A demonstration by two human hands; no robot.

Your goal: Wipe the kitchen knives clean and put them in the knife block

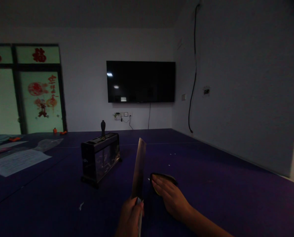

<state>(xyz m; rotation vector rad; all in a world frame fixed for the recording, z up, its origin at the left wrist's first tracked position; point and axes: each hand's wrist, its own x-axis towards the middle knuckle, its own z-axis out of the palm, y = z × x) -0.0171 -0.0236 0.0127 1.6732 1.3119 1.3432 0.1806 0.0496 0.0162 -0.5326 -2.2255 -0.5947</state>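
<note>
The left hand [131,214] has its fingers closed around the near end of a long flat strip [138,168], which points up and away over the purple table [211,187]. The right hand [173,197] lies palm down, fingers together, over a dark-rimmed pad [172,178]; whether it grips or merely presses cannot be told. The work looks under way: both pieces are in use, neither is set aside, and white scraps [81,206] lie about. A black case [101,158] stands upright, untouched by either hand. How much remains is unclear.
</note>
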